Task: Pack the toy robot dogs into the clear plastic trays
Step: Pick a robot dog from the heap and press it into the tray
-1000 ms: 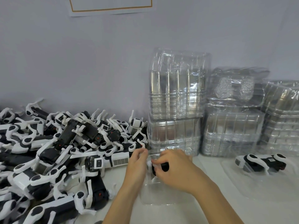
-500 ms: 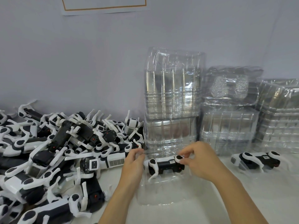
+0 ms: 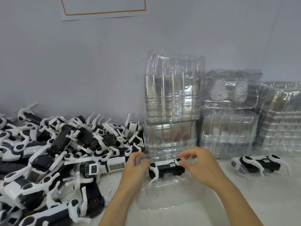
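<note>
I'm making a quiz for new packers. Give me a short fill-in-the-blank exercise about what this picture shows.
1. The toy dog between the hands lies in a clear ____ tray.
2. The unpacked dogs are heaped on the person's ____ side.
3. The right hand pinches the dog's white ____.
4. The left hand grips the tray's ____ edge.

Missing words: plastic; left; leg; left

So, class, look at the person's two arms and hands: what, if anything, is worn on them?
Nothing shows. The left hand and right hand are bare, without gloves, rings or a watch. Both forearms are uncovered down to the picture's bottom edge, so no sleeve is in view.
</note>
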Motion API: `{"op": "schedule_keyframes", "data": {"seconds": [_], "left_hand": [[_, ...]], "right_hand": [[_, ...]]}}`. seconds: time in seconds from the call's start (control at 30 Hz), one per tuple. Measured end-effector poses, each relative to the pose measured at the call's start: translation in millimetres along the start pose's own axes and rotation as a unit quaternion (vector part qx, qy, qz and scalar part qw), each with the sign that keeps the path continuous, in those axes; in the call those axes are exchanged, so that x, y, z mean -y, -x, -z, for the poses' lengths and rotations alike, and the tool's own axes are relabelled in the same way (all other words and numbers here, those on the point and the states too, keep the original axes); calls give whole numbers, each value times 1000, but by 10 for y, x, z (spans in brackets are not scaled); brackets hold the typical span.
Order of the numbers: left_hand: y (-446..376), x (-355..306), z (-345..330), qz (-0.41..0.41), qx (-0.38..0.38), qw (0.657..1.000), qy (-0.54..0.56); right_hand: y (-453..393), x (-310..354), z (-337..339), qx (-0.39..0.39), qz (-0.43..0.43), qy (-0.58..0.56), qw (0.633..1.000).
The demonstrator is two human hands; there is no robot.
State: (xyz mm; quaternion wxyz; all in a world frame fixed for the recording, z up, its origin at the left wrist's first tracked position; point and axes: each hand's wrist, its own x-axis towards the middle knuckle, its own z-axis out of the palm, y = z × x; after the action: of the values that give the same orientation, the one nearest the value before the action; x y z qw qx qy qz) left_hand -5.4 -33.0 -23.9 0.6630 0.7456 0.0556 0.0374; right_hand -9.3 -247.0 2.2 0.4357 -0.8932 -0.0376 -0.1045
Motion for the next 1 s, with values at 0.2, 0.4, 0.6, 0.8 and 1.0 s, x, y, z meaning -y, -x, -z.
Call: {"op": "schedule_keyframes", "data": {"seconds": [0.2, 0.4, 0.6, 0.8, 1.0], "left_hand": [[33, -88, 27, -150, -16, 969, -198], [54, -137, -8, -261, 2, 929, -262], [42, -96, -15, -206, 44, 943, -256], [38, -90, 2, -205, 56, 949, -231], [36, -87, 5, -195, 55, 951, -234]], "right_hand": [[24, 20, -10, -5, 10, -26, 1000], [28, 49, -21, -10, 32, 31, 999], [89, 392, -134, 55, 103, 156, 981], [156, 426, -264, 153, 110, 254, 949], [135, 432, -293, 147, 75, 243, 956]]}}
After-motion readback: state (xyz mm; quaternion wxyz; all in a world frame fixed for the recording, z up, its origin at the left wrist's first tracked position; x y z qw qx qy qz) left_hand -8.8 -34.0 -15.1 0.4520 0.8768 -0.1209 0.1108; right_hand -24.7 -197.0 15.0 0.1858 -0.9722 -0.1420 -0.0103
